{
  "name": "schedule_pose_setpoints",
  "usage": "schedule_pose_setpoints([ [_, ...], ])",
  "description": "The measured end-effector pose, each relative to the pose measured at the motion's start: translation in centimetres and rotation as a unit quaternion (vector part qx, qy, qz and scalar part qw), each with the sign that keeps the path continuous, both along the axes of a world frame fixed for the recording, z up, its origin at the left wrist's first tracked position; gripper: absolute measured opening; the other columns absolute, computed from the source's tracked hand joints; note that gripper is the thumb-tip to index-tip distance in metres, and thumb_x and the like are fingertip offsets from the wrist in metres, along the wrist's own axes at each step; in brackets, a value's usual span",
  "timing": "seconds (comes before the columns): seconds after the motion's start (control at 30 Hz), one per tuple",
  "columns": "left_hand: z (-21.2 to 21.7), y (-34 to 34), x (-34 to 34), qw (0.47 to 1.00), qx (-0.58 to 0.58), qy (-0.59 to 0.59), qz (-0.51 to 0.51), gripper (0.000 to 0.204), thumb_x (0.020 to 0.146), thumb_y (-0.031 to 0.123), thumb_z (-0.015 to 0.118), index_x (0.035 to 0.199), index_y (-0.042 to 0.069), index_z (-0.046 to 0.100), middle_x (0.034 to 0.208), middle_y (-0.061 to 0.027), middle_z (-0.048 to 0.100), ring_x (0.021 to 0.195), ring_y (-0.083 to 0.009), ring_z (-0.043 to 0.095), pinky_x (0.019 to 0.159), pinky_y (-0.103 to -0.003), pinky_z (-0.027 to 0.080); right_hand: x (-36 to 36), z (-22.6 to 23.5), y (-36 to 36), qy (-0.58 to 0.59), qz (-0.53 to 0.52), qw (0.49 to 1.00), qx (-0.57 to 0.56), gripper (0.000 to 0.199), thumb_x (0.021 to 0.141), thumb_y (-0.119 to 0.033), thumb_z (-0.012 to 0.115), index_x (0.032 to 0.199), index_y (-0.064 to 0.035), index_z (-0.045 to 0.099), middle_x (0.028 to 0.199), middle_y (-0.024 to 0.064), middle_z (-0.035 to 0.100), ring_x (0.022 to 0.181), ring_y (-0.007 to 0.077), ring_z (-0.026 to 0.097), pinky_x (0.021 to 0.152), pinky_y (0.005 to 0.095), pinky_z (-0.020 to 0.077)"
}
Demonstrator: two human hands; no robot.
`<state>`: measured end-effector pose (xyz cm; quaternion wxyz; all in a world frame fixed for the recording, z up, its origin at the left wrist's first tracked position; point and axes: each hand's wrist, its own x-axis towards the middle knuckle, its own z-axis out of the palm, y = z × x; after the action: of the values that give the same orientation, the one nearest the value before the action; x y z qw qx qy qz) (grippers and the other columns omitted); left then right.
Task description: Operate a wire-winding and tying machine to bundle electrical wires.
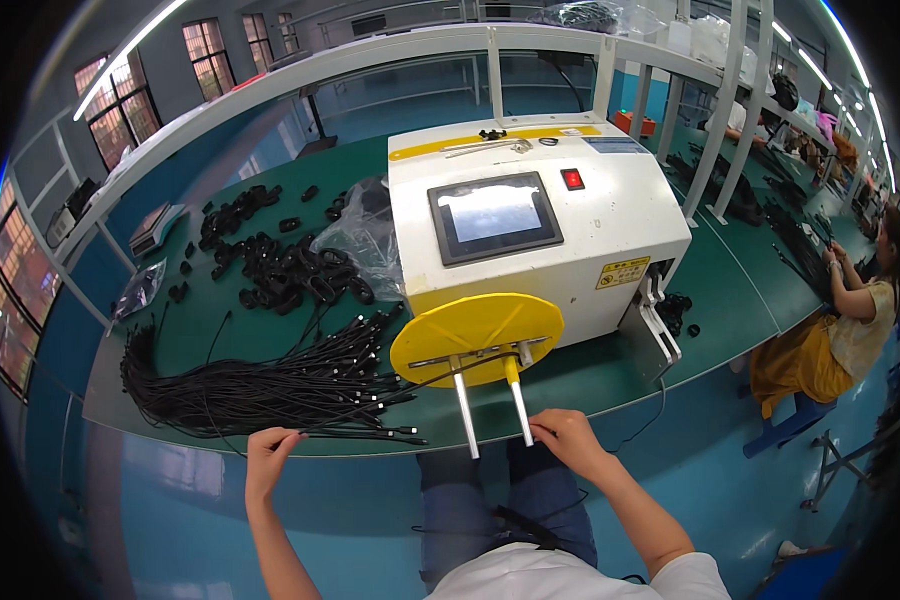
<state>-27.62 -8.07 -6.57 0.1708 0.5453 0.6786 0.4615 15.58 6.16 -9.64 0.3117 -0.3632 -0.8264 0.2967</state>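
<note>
My left hand is closed in a pinch on a black cable at the front edge of the green table. A thin black cable stretches from the left side up to the yellow disc of a white winding machine. Two metal rods jut toward me from the disc. My right hand has its fingers closed at the free end of the right rod; its fingertips are partly hidden. The left rod is untouched. Beside my left hand lies a big bundle of black cables with light connector tips.
Coiled black cables and a clear plastic bag lie left of the machine. The machine carries a screen and a red switch. A metal bracket sticks out at its right side. Another person sits farther right.
</note>
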Motion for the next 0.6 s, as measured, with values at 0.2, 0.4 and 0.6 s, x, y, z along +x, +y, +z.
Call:
schedule_pose_setpoints([
  [0.2,-0.5,0.7,0.4,0.995,-0.091,-0.034,-0.03,0.013,0.081,0.008,0.063,0.077,-0.003,0.068,0.064,-0.0025,0.059,0.061,-0.0079,0.051,0.055,-0.023,0.038,-7.6,-0.5,-1.1,0.259,0.117,0.847,-0.45,0.034,0.088,-0.013,0.062,0.12,-0.003,0.058,0.086,0.0056,0.065,0.068,0.0114,0.062,0.057,0.0233,0.0504],
  [0.4,-0.6,0.2,0.0,0.989,-0.127,-0.03,-0.068,0.012,0.081,0.007,0.062,0.082,-0.002,0.068,0.066,-0.0014,0.058,0.06,-0.0082,0.05,0.055,-0.024,0.038,-18.0,2.3,-2.5,0.354,0.163,0.796,-0.463,0.026,0.092,-0.011,0.054,0.115,0.0003,0.057,0.083,0.0068,0.062,0.063,0.0113,0.059,0.058,0.0227,0.0486],
  [0.6,2.7,3.4,6.8,0.994,-0.017,0.016,-0.108,0.012,0.083,0.004,0.063,0.092,-0.001,0.068,0.072,-0.0031,0.058,0.063,-0.0107,0.05,0.055,-0.027,0.038,-18.8,1.5,-1.5,0.354,0.136,0.804,-0.458,0.023,0.094,-0.011,0.052,0.111,0.0012,0.059,0.085,0.0074,0.062,0.065,0.0118,0.06,0.06,0.0227,0.0489],
])
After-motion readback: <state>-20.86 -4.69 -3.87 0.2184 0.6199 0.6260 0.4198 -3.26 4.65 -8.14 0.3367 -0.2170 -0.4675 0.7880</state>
